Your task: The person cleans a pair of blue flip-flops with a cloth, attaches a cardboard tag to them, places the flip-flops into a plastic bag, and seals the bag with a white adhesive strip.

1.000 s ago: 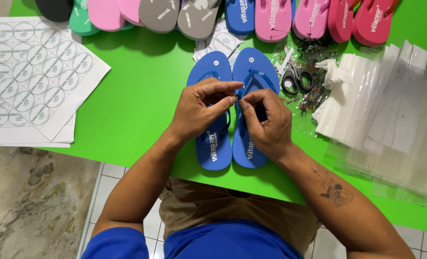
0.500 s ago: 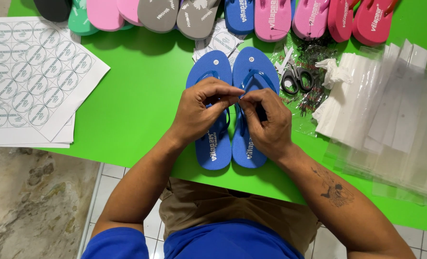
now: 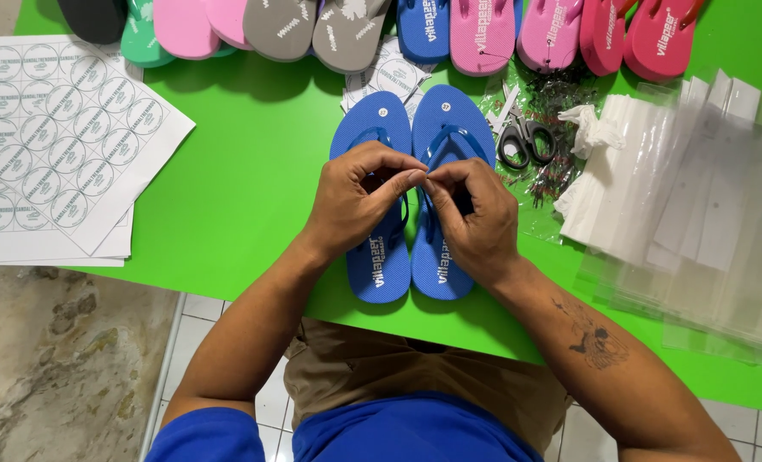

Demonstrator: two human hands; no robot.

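Observation:
Two blue flip-flops lie side by side on the green table, the left flip-flop and the right flip-flop with toes pointing away from me. My left hand and my right hand meet above their straps, fingertips pinched together at the middle. Whatever small thing they pinch is too small to make out. Both hands cover the straps' middle parts.
A row of flip-flops in black, green, pink, grey, blue and red lines the far edge. Sheets of round stickers lie at the left. Scissors, a bag of small fasteners and a stack of clear plastic bags lie at the right.
My fingertips have drawn closer together over the straps. The flip-flops have not moved.

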